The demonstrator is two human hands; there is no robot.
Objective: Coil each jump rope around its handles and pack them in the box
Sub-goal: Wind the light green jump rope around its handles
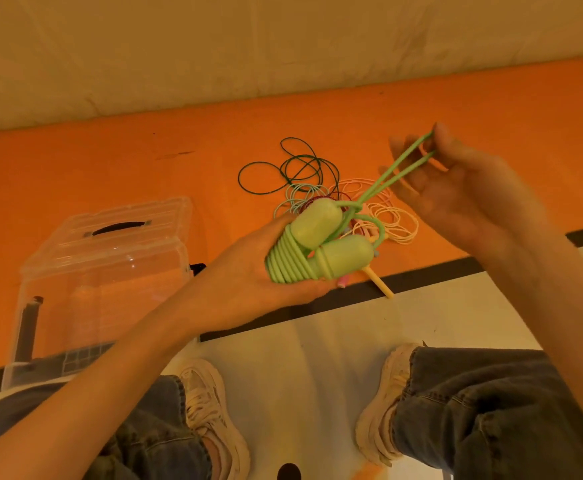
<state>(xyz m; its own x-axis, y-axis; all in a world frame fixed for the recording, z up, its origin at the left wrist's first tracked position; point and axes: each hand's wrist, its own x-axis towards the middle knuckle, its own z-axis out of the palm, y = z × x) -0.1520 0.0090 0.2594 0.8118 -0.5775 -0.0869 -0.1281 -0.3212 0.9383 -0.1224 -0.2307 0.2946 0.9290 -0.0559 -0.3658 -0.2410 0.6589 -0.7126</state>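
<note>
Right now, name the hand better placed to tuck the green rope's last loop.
Right hand: it already pinches the free loop of the rope. The left hand is occupied holding the coiled handles.

Bare forearms, blue jeans (pixel 490 410), seemingly cream chunky sneakers (pixel 210 410).

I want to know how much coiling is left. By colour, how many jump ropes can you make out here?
Light green rope, coiled on its handles in the left hand, end loop pinched by the right hand: 1
Dark green rope, loose: 1
Cream rope, loose: 1
Red rope, mostly hidden: 1
Pale blue rope, loose: 1
Total: 5, though the pile overlaps.
</note>
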